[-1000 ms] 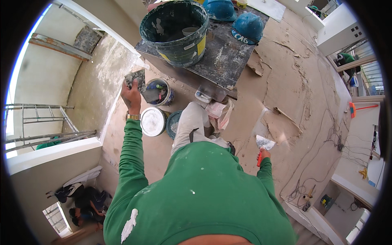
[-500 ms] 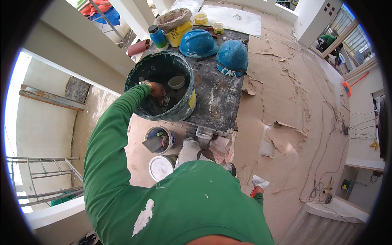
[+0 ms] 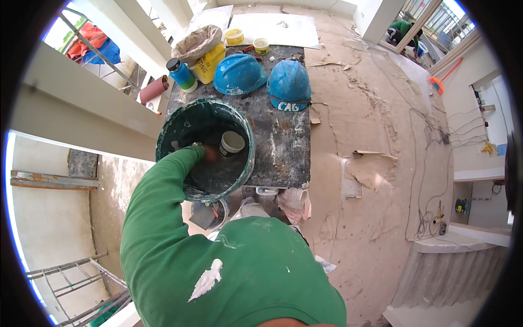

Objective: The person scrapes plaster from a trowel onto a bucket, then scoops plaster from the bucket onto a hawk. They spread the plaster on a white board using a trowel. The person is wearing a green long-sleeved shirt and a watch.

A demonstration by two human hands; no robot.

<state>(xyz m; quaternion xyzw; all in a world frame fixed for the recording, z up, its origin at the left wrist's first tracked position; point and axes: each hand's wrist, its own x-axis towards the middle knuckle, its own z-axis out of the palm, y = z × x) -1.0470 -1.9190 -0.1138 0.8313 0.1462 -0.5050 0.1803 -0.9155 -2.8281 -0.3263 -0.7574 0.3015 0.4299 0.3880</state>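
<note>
My left hand [image 3: 210, 155] reaches down inside a large dark green bucket [image 3: 253, 143], whose walls are smeared with pale residue. Motion blurs its fingers, so I cannot make out whether they grip anything. Right beside them in the bucket is a small white tub [image 3: 233, 142], tilted; whether they touch it I cannot tell. Only the putty-smeared blade of a putty knife [image 3: 326, 264] shows past the right side of my green shirt. My right hand is hidden behind my body.
The bucket stands on a stained dark table [image 3: 283, 147] with two blue hard hats [image 3: 239, 74] [image 3: 289, 84], a bottle [image 3: 181, 75] and a yellow bag [image 3: 209, 64]. Below it is a tool pail [image 3: 220, 212]. Torn paper [image 3: 370, 169] and cables [image 3: 417, 163] lie on the floor. Another person [image 3: 402, 31] crouches beyond the window.
The bucket is tipped more toward me, and the white tub inside has tilted. My left hand stays in the bucket. My right hand has gone out of sight behind my body.
</note>
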